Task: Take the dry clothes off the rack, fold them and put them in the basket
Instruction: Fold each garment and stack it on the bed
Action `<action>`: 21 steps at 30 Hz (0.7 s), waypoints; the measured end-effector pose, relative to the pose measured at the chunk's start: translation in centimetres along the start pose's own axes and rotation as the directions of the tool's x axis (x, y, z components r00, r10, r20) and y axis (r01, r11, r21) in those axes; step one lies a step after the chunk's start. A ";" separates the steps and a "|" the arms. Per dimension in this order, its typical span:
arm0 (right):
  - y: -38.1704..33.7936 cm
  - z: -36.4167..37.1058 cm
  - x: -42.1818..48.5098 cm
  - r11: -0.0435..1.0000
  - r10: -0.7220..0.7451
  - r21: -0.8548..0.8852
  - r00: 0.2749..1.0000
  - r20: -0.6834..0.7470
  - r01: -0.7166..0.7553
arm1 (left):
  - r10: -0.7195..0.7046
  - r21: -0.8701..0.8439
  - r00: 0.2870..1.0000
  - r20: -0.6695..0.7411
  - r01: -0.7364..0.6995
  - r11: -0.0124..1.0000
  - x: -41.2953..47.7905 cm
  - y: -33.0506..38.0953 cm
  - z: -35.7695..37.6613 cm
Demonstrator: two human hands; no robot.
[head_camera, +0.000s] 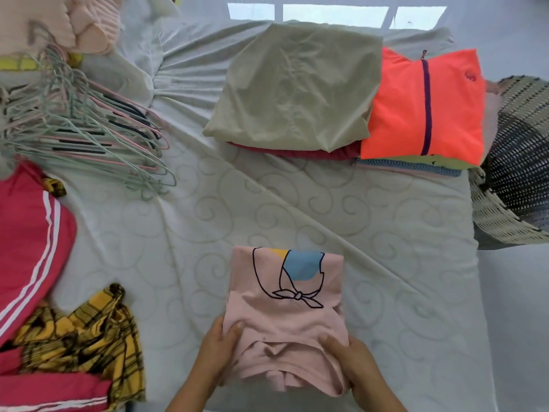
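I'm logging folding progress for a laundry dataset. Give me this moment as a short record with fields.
surface: bed sheet
being folded: pink shirt, lying on the sheet
left hand: grips the shirt's near left edge
right hand: grips its near right edge
folded: beige garment on a red one; orange jacket on a stack beside it
basket: right of the bed, contents unclear
unfolded: red striped garment, yellow plaid garment, left side
hangers: heaped far left
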State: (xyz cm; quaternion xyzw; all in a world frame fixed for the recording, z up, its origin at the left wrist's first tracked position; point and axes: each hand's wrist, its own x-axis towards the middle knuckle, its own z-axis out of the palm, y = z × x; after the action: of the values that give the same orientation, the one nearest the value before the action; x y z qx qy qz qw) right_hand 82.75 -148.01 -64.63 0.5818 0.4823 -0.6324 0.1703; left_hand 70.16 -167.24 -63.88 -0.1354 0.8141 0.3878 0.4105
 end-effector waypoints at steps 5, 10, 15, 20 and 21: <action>-5.9 -3.4 -2.0 0.958 -0.088 0.286 0.981 0.174 0.035 | 0.035 -0.245 0.999 -0.022 -0.039 0.969 -2.6 7.0 -0.2; -12.0 -7.1 -3.7 0.880 -0.201 0.467 0.958 0.202 0.086 | -0.021 -0.532 0.999 0.030 0.034 0.846 -3.3 14.6 0.0; -16.1 -10.0 -5.0 0.874 -0.324 0.418 0.939 0.118 0.249 | 0.073 -0.508 0.995 0.072 -0.026 0.861 -3.9 20.0 1.7; -17.2 -11.4 -6.3 0.796 -0.459 0.380 0.879 -0.127 0.470 | 0.264 -0.436 0.959 0.101 -0.196 0.878 -3.1 23.9 1.5; -16.4 -10.9 -6.0 0.798 -0.449 0.370 0.879 -0.164 0.476 | 0.285 -0.399 0.951 0.124 -0.215 0.891 -2.6 24.1 1.4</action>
State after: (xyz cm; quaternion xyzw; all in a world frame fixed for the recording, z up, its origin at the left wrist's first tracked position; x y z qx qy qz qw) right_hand 77.85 -133.50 -50.91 0.4897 0.4757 -0.7194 -0.1279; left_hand 59.55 -150.51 -49.87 -0.0710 0.6936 0.5985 0.3945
